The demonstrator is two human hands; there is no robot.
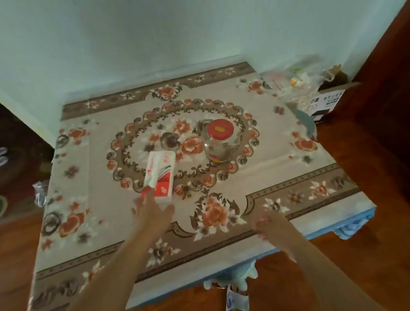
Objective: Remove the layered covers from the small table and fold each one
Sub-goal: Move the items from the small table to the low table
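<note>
Two bare hands reach over a small square surface (284,149) dressed in a floral cover (107,236), beige with orange roses, a brown scrolled oval medallion at the centre and brown border bands. That cover lies flat, its near band running from low on the left to higher on the right, the far band along the pale wall (188,21); its left edge hangs past the surface toward the floor. Beneath it a light blue layer (351,224) peeks out along the near and right edges, bunched at the right corner. The left hand (154,208) stretches toward a red-and-white tissue pack (160,174), its fingers (149,196) touching the pack's near end; motion blur hides whether they curl around it. The pack lies inside the medallion's lower left, long axis pointing away from the person and leaning slightly right. The right hand (270,223) hovers at the near border band, fingers loosely spread and holding nothing. A clear glass jar (221,141) with a red lid stands upright right of the pack, apart from it. Beyond the far right corner sit a cardboard box (327,99) and crinkled clear plastic (291,84). Dark wooden furniture (392,116) flanks the right side, and a slippered foot (235,305) shows on the wooden floor (6,264) below.
</note>
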